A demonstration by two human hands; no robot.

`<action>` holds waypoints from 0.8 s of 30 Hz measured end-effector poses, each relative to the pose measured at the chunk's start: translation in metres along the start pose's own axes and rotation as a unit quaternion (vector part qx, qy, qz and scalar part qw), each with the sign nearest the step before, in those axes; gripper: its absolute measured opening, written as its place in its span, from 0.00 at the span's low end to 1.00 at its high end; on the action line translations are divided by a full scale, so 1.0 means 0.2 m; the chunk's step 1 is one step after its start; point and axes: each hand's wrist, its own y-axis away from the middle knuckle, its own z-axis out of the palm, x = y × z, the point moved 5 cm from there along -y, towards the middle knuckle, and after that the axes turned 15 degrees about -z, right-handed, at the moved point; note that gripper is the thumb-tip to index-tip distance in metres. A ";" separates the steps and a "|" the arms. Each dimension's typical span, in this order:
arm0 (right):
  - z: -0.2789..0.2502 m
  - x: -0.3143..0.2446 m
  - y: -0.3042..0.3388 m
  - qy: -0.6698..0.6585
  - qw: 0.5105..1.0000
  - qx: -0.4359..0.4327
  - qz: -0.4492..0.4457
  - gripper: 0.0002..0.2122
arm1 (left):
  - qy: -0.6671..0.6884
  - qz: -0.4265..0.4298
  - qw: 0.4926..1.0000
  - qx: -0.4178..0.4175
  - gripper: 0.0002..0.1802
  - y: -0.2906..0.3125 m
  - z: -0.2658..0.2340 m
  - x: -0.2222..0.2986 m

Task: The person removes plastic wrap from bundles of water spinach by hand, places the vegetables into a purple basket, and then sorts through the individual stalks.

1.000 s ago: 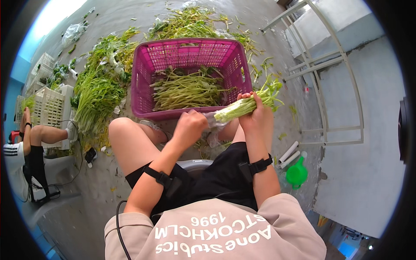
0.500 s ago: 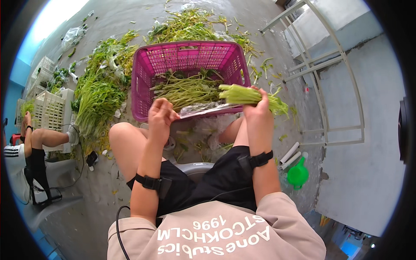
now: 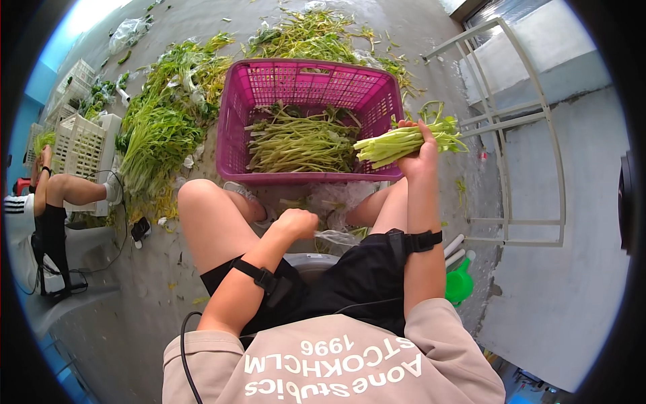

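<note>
My right hand [image 3: 422, 158] is closed round a bunch of celery [image 3: 383, 146], its pale cut stalk ends pointing left over the crate's right front corner and its leaves to the right. Between my knees, my left hand [image 3: 298, 223] is closed on a thin strip of clear plastic [image 3: 338, 237] that trails to the right. In front of me stands a purple plastic crate [image 3: 311, 178] with perforated walls. Loose green stalks [image 3: 303, 143] lie in a heap on its bottom.
Leafy celery [image 3: 158, 135] is piled left of the crate, with yellowed trimmings [image 3: 309, 39] behind it. A metal frame [image 3: 555, 172] leans at the right, near a green plastic vessel [image 3: 459, 283]. Another person [image 3: 59, 185] sits far left beside white crates [image 3: 75, 156].
My left hand has drawn back from the crate's front rim to between my knees, bringing the plastic strip along. My right hand, still gripping the celery, has shifted slightly right.
</note>
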 end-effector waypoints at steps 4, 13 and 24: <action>-0.01 0.28 -0.06 0.069 0.997 0.009 0.034 0.09 | -0.005 -0.003 0.999 -0.035 0.13 0.00 -0.01 0.02; -0.11 1.01 0.06 0.112 0.979 0.070 0.155 0.23 | 0.046 0.028 0.998 0.016 0.12 -0.03 -0.01 0.06; -0.06 -0.07 0.09 0.105 0.978 -0.159 0.081 0.08 | 0.081 -0.075 0.990 0.093 0.15 -0.24 0.12 -0.10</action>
